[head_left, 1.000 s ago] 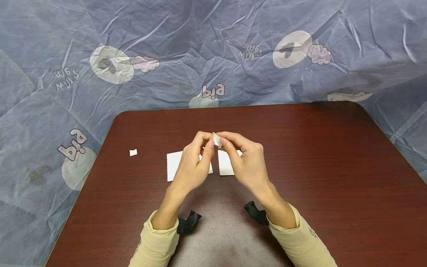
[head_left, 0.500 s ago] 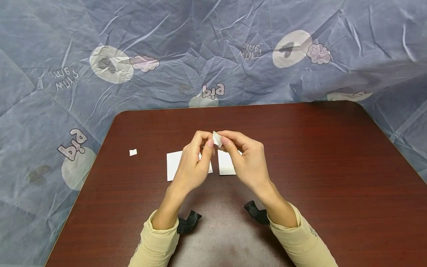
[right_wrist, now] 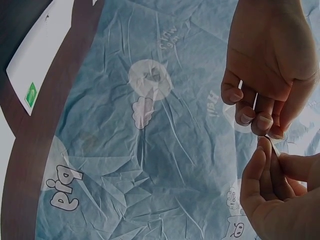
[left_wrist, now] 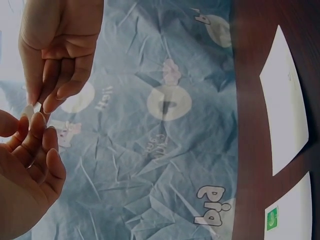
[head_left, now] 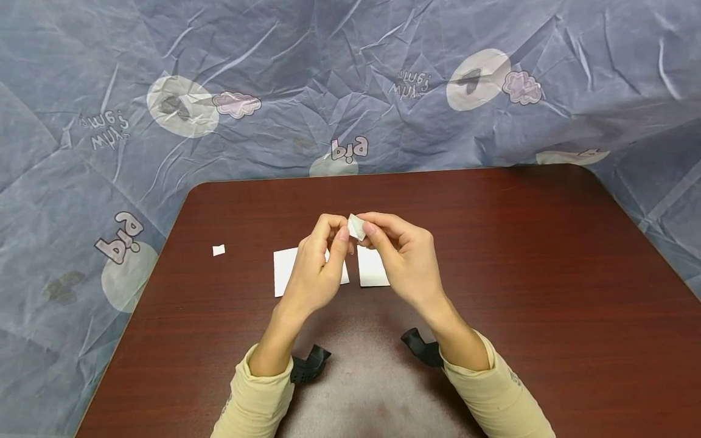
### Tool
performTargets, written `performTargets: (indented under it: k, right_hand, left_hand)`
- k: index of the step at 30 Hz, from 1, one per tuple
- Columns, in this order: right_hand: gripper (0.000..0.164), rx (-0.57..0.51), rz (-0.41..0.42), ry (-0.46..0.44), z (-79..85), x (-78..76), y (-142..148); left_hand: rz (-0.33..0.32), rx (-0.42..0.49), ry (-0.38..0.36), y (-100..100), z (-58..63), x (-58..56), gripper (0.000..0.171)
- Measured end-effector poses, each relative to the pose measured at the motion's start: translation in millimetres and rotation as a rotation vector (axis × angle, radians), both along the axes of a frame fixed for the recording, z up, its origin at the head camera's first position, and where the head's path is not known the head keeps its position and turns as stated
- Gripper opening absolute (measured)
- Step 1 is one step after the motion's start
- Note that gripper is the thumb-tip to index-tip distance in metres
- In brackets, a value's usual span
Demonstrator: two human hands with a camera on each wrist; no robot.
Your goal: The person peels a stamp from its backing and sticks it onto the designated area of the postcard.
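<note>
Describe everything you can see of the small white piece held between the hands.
The small white piece looks like thin paper, angular, with a faint crease-like line. It is held tilted above the table, pinched at its left edge by the left hand and right edge by the right hand. Its gripped edges are hidden.

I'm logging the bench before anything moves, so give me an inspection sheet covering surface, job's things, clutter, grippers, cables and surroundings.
Surface: reddish-brown table; left white sheet and right white sheet lie apart, each partly hidden by a hand in the head view.
Job's things: small white piece, held above the table.
Clutter: small white scrap, left of the sheets.
Grippers: left hand and right hand, both pinching the small white piece.
Cables: nothing seen.
Surroundings: wrinkled blue backdrop behind the table; its printed lettering is upside down in the head view.
</note>
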State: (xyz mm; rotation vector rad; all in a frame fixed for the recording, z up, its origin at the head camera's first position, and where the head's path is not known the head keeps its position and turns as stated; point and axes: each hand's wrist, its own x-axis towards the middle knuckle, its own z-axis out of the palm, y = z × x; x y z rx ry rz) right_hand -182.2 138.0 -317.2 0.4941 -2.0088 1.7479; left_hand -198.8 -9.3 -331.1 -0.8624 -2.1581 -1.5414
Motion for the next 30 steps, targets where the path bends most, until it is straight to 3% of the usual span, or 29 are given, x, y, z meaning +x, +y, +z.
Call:
performTargets:
  k: [30]
  right_hand:
    - [0.015,-0.081,0.044,-0.096,2.3,-2.8,6.3]
  left_hand:
    - [-0.024,0.018,-0.014,-1.6,3.3,2.6,0.011]
